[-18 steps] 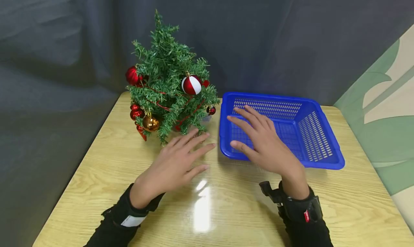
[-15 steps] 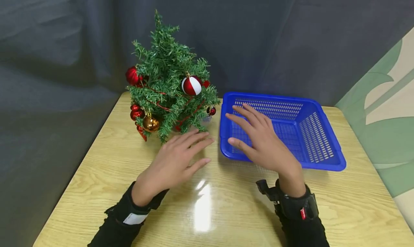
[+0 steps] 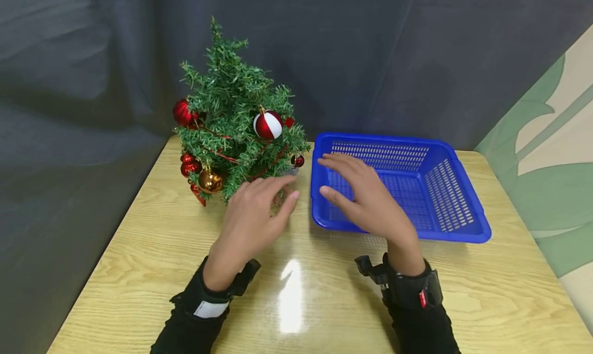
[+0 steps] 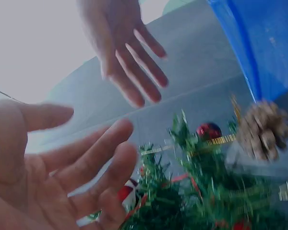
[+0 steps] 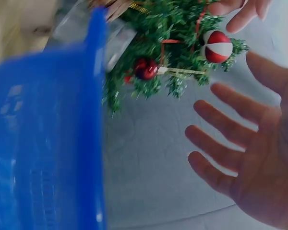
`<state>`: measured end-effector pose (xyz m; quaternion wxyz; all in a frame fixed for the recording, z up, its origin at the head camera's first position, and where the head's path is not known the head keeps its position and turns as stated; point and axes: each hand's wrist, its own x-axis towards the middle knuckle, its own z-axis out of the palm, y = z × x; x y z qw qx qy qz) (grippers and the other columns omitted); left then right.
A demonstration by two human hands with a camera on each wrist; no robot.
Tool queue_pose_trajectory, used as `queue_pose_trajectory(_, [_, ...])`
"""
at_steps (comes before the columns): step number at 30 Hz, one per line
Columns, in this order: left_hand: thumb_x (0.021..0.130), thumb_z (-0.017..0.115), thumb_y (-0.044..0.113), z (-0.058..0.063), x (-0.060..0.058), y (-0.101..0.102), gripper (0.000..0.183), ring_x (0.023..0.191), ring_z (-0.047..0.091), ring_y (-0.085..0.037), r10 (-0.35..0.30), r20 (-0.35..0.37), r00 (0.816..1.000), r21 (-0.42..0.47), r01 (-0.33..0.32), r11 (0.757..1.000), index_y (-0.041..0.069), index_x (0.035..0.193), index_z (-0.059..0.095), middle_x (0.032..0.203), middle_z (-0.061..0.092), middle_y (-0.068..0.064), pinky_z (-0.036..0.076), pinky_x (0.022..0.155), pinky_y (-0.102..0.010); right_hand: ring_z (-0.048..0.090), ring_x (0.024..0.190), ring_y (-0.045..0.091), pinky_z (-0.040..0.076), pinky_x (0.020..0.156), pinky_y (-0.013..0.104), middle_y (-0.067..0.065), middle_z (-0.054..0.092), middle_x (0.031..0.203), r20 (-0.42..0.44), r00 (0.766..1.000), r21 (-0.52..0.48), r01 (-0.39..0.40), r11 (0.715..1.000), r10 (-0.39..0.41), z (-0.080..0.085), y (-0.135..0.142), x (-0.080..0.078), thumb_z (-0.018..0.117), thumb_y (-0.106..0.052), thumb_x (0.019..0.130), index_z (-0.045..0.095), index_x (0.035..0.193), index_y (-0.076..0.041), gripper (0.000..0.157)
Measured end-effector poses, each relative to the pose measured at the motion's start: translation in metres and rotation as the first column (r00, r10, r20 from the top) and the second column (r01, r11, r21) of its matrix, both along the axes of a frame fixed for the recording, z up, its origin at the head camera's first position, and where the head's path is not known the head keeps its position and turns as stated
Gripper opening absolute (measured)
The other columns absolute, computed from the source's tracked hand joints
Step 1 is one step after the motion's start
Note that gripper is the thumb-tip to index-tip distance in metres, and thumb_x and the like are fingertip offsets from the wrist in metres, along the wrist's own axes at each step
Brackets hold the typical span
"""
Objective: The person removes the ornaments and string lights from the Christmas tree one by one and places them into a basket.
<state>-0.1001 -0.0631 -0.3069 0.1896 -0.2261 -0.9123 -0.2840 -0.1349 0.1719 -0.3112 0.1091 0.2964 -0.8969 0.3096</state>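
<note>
A small green Christmas tree (image 3: 231,102) hung with ornaments stands at the back left of the table. My left hand (image 3: 252,215) is in front of its lower branches, empty, with the fingers loosely bent toward the thumb. In the left wrist view, a pine cone (image 4: 264,130) hangs by the tree's lower part, apart from that hand. My right hand (image 3: 366,197) hovers over the near left part of a blue plastic basket (image 3: 472,210). Its fingers are spread and hold nothing, as the right wrist view shows. A red-and-white ball (image 3: 267,125) hangs on the tree's front.
A gold ball (image 3: 210,181) and several red ornaments hang at the tree's left side. One small dark red ball (image 3: 298,161) dangles between tree and basket. Dark cloth (image 3: 352,55) backs the wooden table (image 3: 153,271); a leaf-patterned surface (image 3: 556,189) lies to the right.
My left hand has turned and shifted slightly up, its fingers now closer together and more bent. My right hand has drifted a little left over the basket. The head view has shifted slightly.
</note>
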Motion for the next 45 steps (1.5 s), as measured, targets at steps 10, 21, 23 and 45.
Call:
queue_pose_trajectory(10, [0.101, 0.054, 0.025, 0.000, -0.028, 0.023, 0.043, 0.042, 0.056, -0.016, -0.215, 0.437, 0.873, 0.591, -0.099, 0.800, 0.017, 0.143, 0.051, 0.077, 0.075, -0.006, 0.038, 0.041, -0.027, 0.055, 0.127, 0.024, 0.045, 0.102, 0.030, 0.013, 0.061, 0.136, 0.293, 0.952, -0.587, 0.111, 0.802, 0.083, -0.002, -0.032, -0.035, 0.048, -0.012, 0.105, 0.053, 0.137, -0.003, 0.034])
queue_pose_trajectory(21, [0.099, 0.050, 0.017, -0.006, -0.045, 0.035, 0.058, 0.036, 0.053, -0.010, -0.447, 0.479, 0.756, 0.809, -0.182, 0.558, 0.017, 0.153, 0.030, 0.066, 0.069, 0.003, 0.028, 0.038, -0.022, 0.062, 0.113, 0.019, 0.047, 0.100, 0.029, 0.005, 0.070, 0.117, 0.397, 0.912, -0.706, 0.231, 0.670, 0.105, -0.015, -0.060, -0.062, 0.055, -0.004, 0.101, 0.053, 0.131, -0.002, 0.031])
queue_pose_trajectory(23, [0.099, 0.051, 0.016, -0.007, -0.047, 0.036, 0.055, 0.037, 0.054, -0.010, -0.464, 0.460, 0.757, 0.823, -0.167, 0.544, 0.018, 0.151, 0.034, 0.066, 0.068, 0.003, 0.029, 0.038, -0.022, 0.064, 0.103, 0.015, 0.049, 0.092, 0.025, -0.005, 0.072, 0.104, 0.384, 0.918, -0.724, 0.235, 0.648, 0.097, -0.015, -0.061, -0.064, 0.059, -0.004, 0.098, 0.055, 0.128, -0.001, 0.030])
queue_pose_trajectory(45, [0.097, 0.053, 0.010, -0.007, -0.050, 0.037, 0.052, 0.046, 0.056, -0.012, -0.468, 0.423, 0.776, 0.833, -0.130, 0.538, 0.020, 0.147, 0.040, 0.072, 0.065, -0.001, 0.032, 0.040, -0.022, 0.068, 0.083, 0.008, 0.053, 0.077, 0.020, -0.012, 0.074, 0.084, 0.252, 0.967, -0.859, 0.238, 0.453, -0.031, -0.013, -0.071, -0.063, 0.069, 0.002, 0.089, 0.064, 0.100, -0.012, 0.018])
